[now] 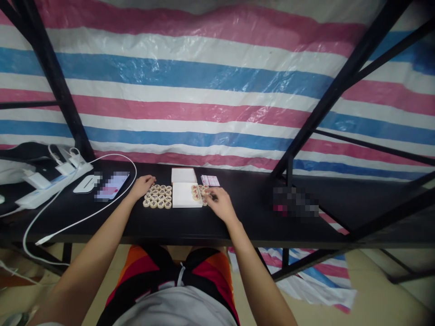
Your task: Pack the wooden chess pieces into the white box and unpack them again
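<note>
White open box [183, 201] stands on the black table, its lid [183, 175] folded back behind it. Several red-marked xiangqi pieces [195, 192] lie along the right side inside it. My right hand [220, 202] is at the box's right edge, thumb and fingers closed on a xiangqi piece [205, 193]; more pieces beside the box are partly hidden by the fingers. To the left of the box, dark-marked xiangqi pieces [159, 198] form neat rows. My left hand [143, 185] rests at the back left corner of these rows, fingers loosely extended, holding nothing visible.
A printed paper card [210, 180] lies behind the right hand. At left are a phone [112, 186], a white device [84, 184], a power strip [54, 185] with chargers, and a looping white cable [98, 213]. Black metal posts [319, 108] frame the striped sheet behind.
</note>
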Available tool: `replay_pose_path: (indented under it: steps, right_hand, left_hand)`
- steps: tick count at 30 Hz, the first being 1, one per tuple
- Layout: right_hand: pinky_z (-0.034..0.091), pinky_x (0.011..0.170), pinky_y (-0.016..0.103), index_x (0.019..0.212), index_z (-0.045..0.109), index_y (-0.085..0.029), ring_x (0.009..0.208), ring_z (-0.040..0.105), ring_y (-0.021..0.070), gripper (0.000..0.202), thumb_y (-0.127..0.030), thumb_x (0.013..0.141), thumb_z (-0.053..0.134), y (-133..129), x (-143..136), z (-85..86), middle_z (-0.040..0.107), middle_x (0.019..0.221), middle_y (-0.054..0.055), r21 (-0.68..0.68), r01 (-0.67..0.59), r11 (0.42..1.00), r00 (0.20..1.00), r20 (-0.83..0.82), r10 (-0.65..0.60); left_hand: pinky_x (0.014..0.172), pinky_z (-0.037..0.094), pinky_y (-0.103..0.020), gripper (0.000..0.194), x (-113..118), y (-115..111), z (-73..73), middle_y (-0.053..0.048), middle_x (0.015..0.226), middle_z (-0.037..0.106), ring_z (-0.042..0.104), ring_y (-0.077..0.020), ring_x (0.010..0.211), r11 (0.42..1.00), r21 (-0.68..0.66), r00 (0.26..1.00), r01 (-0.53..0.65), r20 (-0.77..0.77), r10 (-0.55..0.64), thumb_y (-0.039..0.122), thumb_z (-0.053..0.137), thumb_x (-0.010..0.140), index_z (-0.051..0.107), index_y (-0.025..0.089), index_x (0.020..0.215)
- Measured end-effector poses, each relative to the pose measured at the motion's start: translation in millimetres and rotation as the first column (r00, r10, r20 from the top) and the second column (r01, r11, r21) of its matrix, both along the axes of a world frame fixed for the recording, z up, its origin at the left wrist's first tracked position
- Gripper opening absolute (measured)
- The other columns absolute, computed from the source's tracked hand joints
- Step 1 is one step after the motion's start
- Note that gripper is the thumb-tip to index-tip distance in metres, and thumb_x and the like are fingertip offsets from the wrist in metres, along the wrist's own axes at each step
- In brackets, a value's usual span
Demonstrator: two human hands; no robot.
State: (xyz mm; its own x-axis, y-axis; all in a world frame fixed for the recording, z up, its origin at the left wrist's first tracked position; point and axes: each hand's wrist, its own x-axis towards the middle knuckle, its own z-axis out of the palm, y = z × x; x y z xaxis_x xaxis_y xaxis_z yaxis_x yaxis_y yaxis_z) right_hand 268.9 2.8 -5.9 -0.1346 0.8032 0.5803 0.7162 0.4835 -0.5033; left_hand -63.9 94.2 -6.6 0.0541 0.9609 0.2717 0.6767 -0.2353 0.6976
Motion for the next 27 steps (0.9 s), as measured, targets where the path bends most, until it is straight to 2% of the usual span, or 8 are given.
replay_pose_path:
  steps: [3, 8, 14, 24, 27]
  right_hand:
    - [0.037, 0.087, 0.034, 0.093, 0.064, -0.021, 0.097, 0.054, 0.0211, 0.017, -0.026, 0.082, 0.051, -13.4, -21.9, -5.1, 0.065, 0.095, 0.005, 0.011, -0.077, 0.997, 0.988, 0.133, 0.075]
    - [0.036, 0.085, 0.032, 0.095, 0.064, -0.02, 0.099, 0.052, 0.0212, 0.019, -0.025, 0.085, 0.048, -15.2, -30.3, -12.2, 0.065, 0.096, 0.005, 0.006, 0.01, 1.0, 0.973, 0.23, -0.011]
    - [0.036, 0.082, 0.03, 0.085, 0.064, -0.019, 0.094, 0.053, 0.02, 0.022, -0.025, 0.089, 0.044, -14.6, -30.0, -11.5, 0.065, 0.09, 0.006, 0.025, 0.04, 0.999, 0.94, 0.339, -0.046]
    - [0.036, 0.083, 0.031, 0.089, 0.066, -0.02, 0.096, 0.051, 0.0201, 0.025, -0.034, 0.09, 0.046, -18.7, -31.4, -11.2, 0.063, 0.095, 0.007, 0.056, 0.056, 0.997, 0.936, 0.345, -0.072]
    - [0.036, 0.085, 0.032, 0.092, 0.067, -0.019, 0.095, 0.051, 0.0202, 0.026, -0.031, 0.09, 0.043, -18.1, -22.5, -9.6, 0.062, 0.098, 0.008, 0.075, 0.147, 0.986, 0.95, 0.265, -0.162]
  left_hand:
    - [0.063, 0.043, -0.027, 0.044, 0.4, -1.3, 1.4, -0.004, 0.075, 0.068, 0.061, -0.02, 0.071, 1.0, -0.005, 1.0, 0.004, 0.003, -0.004, 0.051, 0.04, 0.079, 0.067, 0.016, 0.082]
    - [0.064, 0.042, -0.027, 0.043, -0.9, 1.0, -1.7, -0.004, 0.075, 0.068, 0.06, -0.0198, 0.071, 1.0, -0.012, 1.0, 0.004, 0.006, -0.004, 0.051, 0.04, 0.079, 0.066, 0.016, 0.082]
    - [0.066, 0.043, -0.027, 0.044, -3.0, 5.0, -6.4, -0.004, 0.076, 0.068, 0.061, -0.0199, 0.073, 1.0, 0.012, 0.999, 0.025, 0.027, -0.025, 0.051, 0.041, 0.079, 0.066, 0.016, 0.081]
    - [0.063, 0.042, -0.027, 0.042, -2.5, 4.4, -5.4, -0.004, 0.075, 0.068, 0.06, -0.0195, 0.07, 1.0, -0.001, 1.0, 0.011, 0.017, -0.011, 0.05, 0.041, 0.08, 0.067, 0.016, 0.081]
    - [0.061, 0.041, -0.027, 0.042, -2.2, 3.9, -4.5, -0.005, 0.075, 0.068, 0.06, -0.0193, 0.069, 1.0, -0.002, 1.0, 0.006, 0.014, -0.006, 0.049, 0.041, 0.079, 0.067, 0.016, 0.082]
